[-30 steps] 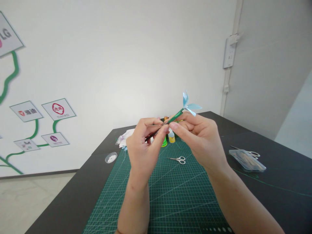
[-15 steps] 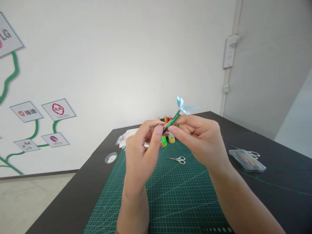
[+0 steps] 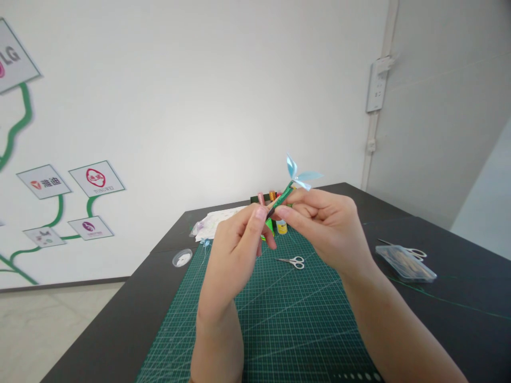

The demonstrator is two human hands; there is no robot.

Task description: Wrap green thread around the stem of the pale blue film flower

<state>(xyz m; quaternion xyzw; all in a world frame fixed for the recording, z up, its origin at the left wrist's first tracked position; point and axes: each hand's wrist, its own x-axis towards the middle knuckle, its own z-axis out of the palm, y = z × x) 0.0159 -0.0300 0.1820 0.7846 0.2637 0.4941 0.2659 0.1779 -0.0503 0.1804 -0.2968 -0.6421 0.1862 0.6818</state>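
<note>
Above the cutting mat [image 3: 291, 319] I hold a light-blue flower [image 3: 305, 175] with a few shiny petals on a slim green-wrapped stem [image 3: 282, 197]. The stem slants, with its petals up to the right and a dark lower end. My left hand [image 3: 233, 250] pinches that dark end between thumb and index finger, its other fingers curled beneath. My right hand [image 3: 331, 223] is closed, with thumb and fingers on the green part just below the petals. White-handled scissors [image 3: 296, 261] lie on the mat below and beyond the hands.
A small clear dish [image 3: 182, 258] with white pieces sits at left, near white paper [image 3: 213, 223] and a small blue flower [image 3: 205, 242]. Thread spools [image 3: 272, 196] and a yellow-labelled bottle [image 3: 281, 227] stand behind. At right are a clear box [image 3: 405, 263] and another pair of scissors [image 3: 417, 254].
My left hand has turned and dropped slightly, its lower fingers now extending below the stem. The flower has shifted a little left. The right hand has barely moved.
</note>
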